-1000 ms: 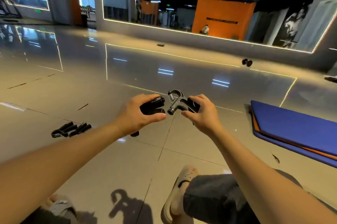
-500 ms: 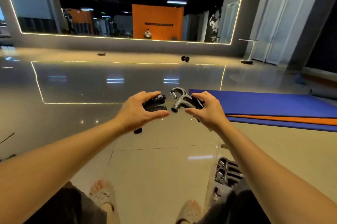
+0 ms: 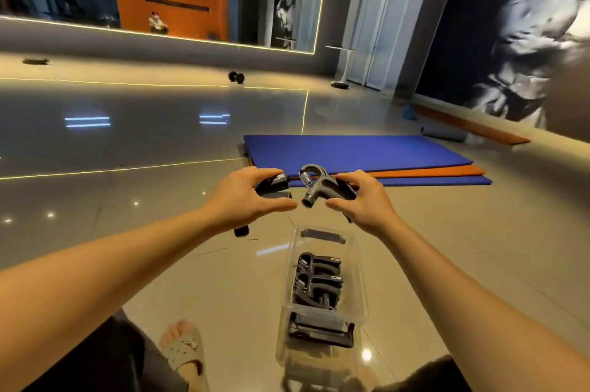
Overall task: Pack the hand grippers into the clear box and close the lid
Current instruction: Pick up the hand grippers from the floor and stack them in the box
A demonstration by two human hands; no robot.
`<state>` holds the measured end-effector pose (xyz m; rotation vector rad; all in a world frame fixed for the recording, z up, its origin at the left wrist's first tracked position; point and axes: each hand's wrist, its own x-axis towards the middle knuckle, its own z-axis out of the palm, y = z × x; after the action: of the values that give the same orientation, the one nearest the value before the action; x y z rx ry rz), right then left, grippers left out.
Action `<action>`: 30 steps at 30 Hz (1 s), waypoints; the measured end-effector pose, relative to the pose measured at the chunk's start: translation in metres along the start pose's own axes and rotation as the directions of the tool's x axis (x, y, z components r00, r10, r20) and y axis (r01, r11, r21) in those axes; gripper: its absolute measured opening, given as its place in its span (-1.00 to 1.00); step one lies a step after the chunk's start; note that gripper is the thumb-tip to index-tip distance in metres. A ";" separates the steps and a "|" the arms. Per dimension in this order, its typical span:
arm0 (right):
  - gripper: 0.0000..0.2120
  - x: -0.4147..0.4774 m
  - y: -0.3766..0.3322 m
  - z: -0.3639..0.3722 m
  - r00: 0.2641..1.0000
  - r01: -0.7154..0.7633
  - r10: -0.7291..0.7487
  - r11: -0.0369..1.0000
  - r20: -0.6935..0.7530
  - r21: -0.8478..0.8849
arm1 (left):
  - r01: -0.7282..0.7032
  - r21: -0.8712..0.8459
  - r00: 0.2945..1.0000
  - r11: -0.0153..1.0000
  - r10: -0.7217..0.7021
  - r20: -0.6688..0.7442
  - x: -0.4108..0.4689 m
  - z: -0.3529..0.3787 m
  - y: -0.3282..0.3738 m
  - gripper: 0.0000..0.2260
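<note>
I record a glossy tiled floor (image 3: 127,142) with a blue mat (image 3: 367,149) lying ahead on the right.

**Change noted:** over the last second the view has swung right and down. The clear box (image 3: 357,276) was only a sliver at the bottom edge half a second ago. It now stands in full view on the floor, below and just short of both hands. It is open at the top, and several packed grippers (image 3: 317,280) lie stacked at its middle. A dark shape sits at its near end, which I cannot identify, and I cannot pick out the lid. The hands have kept their posture throughout. My judgement is that the carry is over and the drop into the box comes next. Packing looks well along, but closing has not begun.

**Grip:** the left hand (image 3: 245,197) is curled round a black gripper (image 3: 275,190), thumb beneath and fingers over the top. One handle end pokes out below the palm. The right hand (image 3: 364,203) clasps a grey gripper (image 3: 314,184) by its handles, with the spring and head projecting toward the left hand. Both holds are firm, neither released. The two grippers are near each other but apart, above the floor just beyond the box's far end.
</note>
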<state>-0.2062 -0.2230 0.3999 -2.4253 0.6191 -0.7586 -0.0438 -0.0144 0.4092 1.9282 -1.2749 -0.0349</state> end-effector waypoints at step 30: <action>-0.50 0.067 0.315 0.242 0.855 -0.282 0.343 0.937 0.389 -0.206 | 0.441 -0.146 0.831 0.885 -0.342 0.438 0.182 0.152 -0.183 -0.43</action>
<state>-0.0897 -0.4182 0.0669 -2.4152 0.8829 -0.0499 0.1199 -0.2179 0.2615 1.9937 -1.0327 -0.8050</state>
